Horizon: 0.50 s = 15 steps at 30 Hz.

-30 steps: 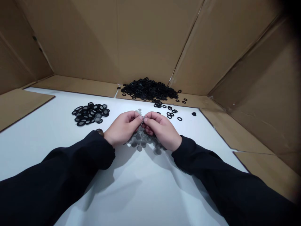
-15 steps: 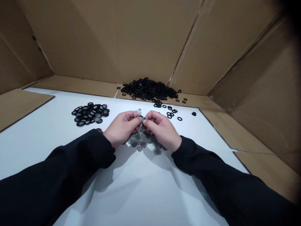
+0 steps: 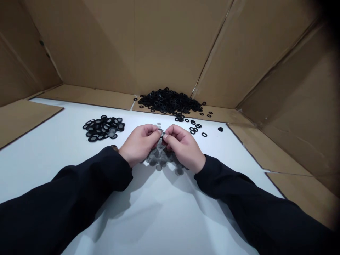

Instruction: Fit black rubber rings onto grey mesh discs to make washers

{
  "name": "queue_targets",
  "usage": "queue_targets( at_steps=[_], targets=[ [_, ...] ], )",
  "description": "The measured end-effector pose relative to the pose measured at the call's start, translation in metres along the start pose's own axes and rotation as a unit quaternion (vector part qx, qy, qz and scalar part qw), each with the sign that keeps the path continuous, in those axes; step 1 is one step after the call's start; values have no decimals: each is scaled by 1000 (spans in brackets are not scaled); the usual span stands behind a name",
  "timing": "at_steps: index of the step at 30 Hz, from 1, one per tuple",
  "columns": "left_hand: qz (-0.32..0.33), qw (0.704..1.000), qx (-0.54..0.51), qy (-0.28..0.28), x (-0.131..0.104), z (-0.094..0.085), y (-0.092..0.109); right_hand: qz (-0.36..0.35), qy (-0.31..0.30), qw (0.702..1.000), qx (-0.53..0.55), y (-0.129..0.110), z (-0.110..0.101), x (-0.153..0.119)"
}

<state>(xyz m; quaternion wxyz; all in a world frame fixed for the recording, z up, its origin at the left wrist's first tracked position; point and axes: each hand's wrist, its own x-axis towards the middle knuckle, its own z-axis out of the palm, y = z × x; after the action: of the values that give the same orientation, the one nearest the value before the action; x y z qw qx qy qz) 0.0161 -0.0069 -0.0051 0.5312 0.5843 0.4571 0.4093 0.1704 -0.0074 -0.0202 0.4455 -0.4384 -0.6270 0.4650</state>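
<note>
Between the fingertips of both hands is a small black ring (image 3: 162, 133) with what looks like a grey disc at it; the fingers cover much of it. My left hand (image 3: 140, 144) pinches it from the left with thumb and forefinger. From the other side my right hand (image 3: 185, 146) pinches it too. Below and behind the hands, loose grey mesh-like discs (image 3: 158, 160) lie spread on the white table (image 3: 170, 219). To the left is a heap of black rings with grey discs in them (image 3: 103, 128).
A large pile of black rings (image 3: 170, 101) rests against the cardboard wall (image 3: 164, 46) at the back. Several loose rings (image 3: 204, 134) are scattered right of the hands, with a small black clump (image 3: 220, 129) farther right. Cardboard strips (image 3: 287, 152) edge the table.
Both hands stay together over the grey discs, and the held ring has tilted slightly, showing more of its face. The whole view has shifted a little.
</note>
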Motion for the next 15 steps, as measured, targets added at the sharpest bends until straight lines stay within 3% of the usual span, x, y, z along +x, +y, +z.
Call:
queue_targets(
  at_steps=[15],
  targets=[
    [6,1000,13,-7,1,1,-1,13,-20,1000,2,0,0,1]
  ],
)
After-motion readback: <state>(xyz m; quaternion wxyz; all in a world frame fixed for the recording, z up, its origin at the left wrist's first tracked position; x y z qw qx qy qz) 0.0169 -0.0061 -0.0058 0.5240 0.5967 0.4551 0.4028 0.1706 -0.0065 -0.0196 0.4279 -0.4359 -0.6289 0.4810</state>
